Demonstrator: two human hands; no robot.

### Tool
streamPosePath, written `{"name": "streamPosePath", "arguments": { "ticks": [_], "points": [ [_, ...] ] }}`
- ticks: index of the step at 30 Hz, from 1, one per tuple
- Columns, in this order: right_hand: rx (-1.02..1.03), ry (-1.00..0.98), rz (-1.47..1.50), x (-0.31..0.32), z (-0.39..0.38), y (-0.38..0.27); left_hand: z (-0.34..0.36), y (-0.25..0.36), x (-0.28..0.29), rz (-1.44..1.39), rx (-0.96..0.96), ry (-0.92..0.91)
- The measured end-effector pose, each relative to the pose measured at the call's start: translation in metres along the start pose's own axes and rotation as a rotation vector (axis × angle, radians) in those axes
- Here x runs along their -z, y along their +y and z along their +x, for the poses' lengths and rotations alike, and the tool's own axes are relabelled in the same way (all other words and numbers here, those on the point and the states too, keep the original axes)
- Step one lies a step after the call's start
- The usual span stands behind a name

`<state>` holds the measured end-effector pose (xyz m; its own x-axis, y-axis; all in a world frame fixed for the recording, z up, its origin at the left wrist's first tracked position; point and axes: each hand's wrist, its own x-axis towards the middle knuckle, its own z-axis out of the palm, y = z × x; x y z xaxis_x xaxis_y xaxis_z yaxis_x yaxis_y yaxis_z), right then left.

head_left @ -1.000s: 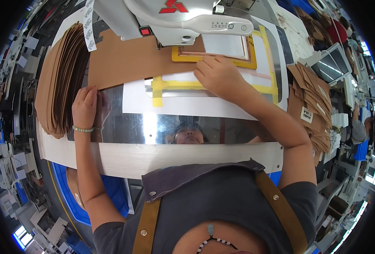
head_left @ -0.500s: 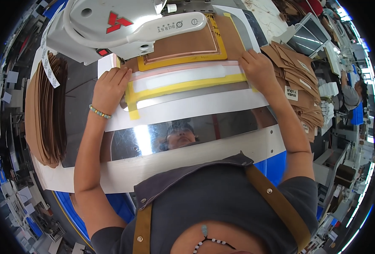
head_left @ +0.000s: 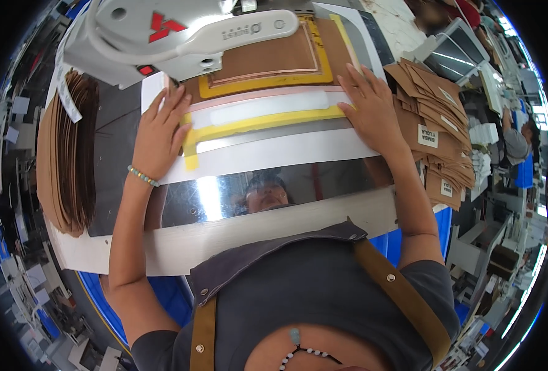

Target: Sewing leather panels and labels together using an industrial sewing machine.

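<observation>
Yellow frame (head_left: 258,120): lying flat on the bench (head_left: 274,226), under the sewing machine (head_left: 181,34).
Left hand (head_left: 159,133): pressing open-palmed on the frame's left end, gripping nothing.
Right hand (head_left: 373,108): pressing flat on its right end, fingers spread.

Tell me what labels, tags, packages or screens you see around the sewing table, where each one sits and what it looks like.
White labels: small rectangles on the brown pieces stacked right of the right hand.
Red emblem: on the white sewing machine head, top left.
White tag: narrow strip hanging at the machine's left, above the brown stack.
Screen: tilted grey panel, upper right, too blurred to read.
Left hand: flat on the yellow-edged template.
</observation>
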<state>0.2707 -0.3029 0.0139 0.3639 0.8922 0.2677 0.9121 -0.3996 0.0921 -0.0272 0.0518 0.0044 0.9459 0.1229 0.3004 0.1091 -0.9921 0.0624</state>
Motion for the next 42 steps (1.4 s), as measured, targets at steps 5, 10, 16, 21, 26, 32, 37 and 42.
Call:
{"name": "streamPosePath", "arguments": {
  "ticks": [5, 10, 16, 21, 26, 32, 37, 42],
  "points": [
    [-0.050, -0.054, 0.171, -0.010, -0.005, 0.005, -0.012, 0.001, -0.001, -0.042, 0.050, 0.019],
    [-0.069, -0.082, 0.173, -0.008, -0.006, 0.006, -0.015, -0.004, -0.002, -0.044, 0.076, 0.044],
    [-0.066, -0.080, 0.194, -0.004, -0.004, 0.004, -0.018, -0.003, 0.000, -0.074, 0.128, 0.119],
    [-0.063, -0.071, 0.195, -0.004, -0.005, 0.005, -0.018, -0.005, 0.002, -0.024, 0.122, 0.013],
    [-0.057, -0.028, 0.226, -0.004, -0.004, 0.003, -0.016, -0.004, 0.004, -0.093, 0.165, 0.040],
    [0.006, -0.029, 0.161, -0.011, -0.005, 0.006, -0.019, -0.003, 0.002, -0.090, 0.100, 0.036],
    [0.034, 0.083, 0.144, -0.028, -0.011, 0.011, -0.017, -0.008, 0.001, -0.094, 0.062, -0.010],
    [0.005, 0.147, 0.197, -0.022, -0.009, 0.004, -0.015, -0.007, 0.005, -0.095, 0.080, -0.083]
  ]
}}
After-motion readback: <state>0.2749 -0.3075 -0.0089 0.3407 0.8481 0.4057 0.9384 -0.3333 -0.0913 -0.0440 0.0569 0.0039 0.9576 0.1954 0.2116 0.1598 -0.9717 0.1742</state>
